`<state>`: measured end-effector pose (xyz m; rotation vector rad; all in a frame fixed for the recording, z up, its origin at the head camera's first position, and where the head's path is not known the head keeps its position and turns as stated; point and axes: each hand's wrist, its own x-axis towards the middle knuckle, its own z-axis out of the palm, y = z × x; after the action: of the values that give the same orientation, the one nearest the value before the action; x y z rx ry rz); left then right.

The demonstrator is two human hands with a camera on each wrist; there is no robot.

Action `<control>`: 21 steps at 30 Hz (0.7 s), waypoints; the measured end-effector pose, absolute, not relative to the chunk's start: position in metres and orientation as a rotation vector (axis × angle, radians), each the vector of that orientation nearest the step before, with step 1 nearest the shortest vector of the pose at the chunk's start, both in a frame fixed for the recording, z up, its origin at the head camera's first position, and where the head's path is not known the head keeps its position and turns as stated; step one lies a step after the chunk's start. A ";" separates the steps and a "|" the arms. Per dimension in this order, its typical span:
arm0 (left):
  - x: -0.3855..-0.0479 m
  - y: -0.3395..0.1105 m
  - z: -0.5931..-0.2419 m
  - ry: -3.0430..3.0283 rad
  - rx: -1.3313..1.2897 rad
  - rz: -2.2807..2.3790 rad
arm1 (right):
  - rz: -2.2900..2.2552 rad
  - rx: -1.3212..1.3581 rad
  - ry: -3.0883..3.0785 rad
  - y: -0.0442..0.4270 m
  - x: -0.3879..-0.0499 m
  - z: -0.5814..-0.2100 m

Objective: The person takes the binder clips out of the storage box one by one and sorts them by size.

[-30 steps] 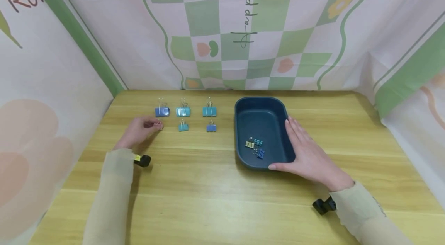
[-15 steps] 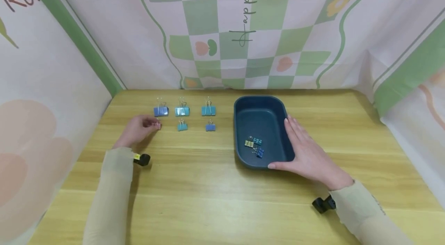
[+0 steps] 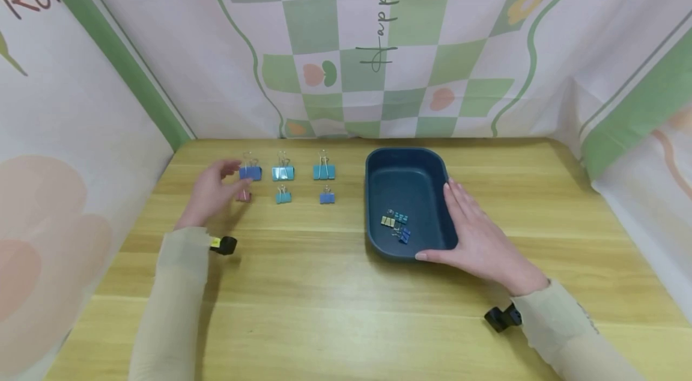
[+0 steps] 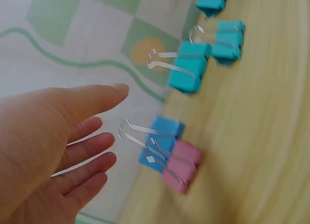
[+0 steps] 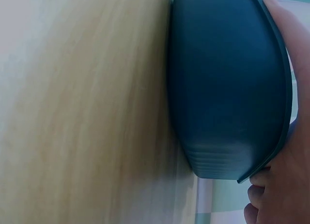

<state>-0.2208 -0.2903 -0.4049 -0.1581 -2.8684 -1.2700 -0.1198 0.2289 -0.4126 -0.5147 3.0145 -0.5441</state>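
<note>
My left hand [image 3: 209,193] hovers beside the pink binder clip [image 3: 244,195] and the larger blue clip [image 3: 250,173], fingers parted and holding nothing. In the left wrist view the hand [image 4: 63,141] is apart from the standing pink clip [image 4: 182,166] and blue clip [image 4: 162,142]. My right hand [image 3: 483,243] rests on the right side and near corner of the dark blue tray [image 3: 373,237], thumb at the near rim. Several small clips lie inside, among them a yellow one [image 3: 388,222] and a blue one [image 3: 404,235].
Two larger teal clips [image 3: 283,173] [image 3: 324,172] continue the back row. In front of them stand a small teal clip [image 3: 283,196] and a small blue clip [image 3: 327,196]. A patterned cloth [image 3: 362,38] hangs along the table's back edge.
My left hand has let go of the pink clip, which now stands on the table, and has moved slightly up and back with its fingers spread. The right hand stays on the tray.
</note>
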 end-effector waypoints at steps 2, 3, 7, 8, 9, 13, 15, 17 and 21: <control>-0.221 -0.285 -0.400 -2.855 -0.184 -1.242 | -0.546 -0.512 3.017 0.229 -0.120 -0.413; -0.221 -0.282 -0.398 -2.848 -0.189 -1.251 | -0.548 -0.514 3.020 0.229 -0.120 -0.413; -0.220 -0.267 -0.388 -2.816 -0.216 -1.363 | -0.564 -0.521 3.027 0.229 -0.122 -0.414; -0.220 -0.263 -0.385 -2.810 -0.228 -1.366 | -0.567 -0.523 3.029 0.229 -0.122 -0.414; -0.220 -0.259 -0.383 -2.799 -0.246 -1.372 | -0.569 -0.523 3.029 0.229 -0.122 -0.414; -0.220 -0.242 -0.375 -2.775 -0.342 -1.273 | -0.574 -0.522 3.028 0.229 -0.123 -0.413; -0.219 -0.233 -0.371 -2.767 -0.383 -1.250 | -0.575 -0.521 3.027 0.229 -0.123 -0.413; -0.219 -0.223 -0.368 -2.763 -0.424 -1.248 | -0.577 -0.519 3.026 0.229 -0.123 -0.413; -0.218 -0.205 -0.364 -2.759 -0.523 -1.235 | -0.577 -0.521 3.027 0.228 -0.123 -0.414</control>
<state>-0.2178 -0.2052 -0.3641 -0.5227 -2.7588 -1.2346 -0.1234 0.2284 -0.4138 -0.5211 3.0275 -0.5765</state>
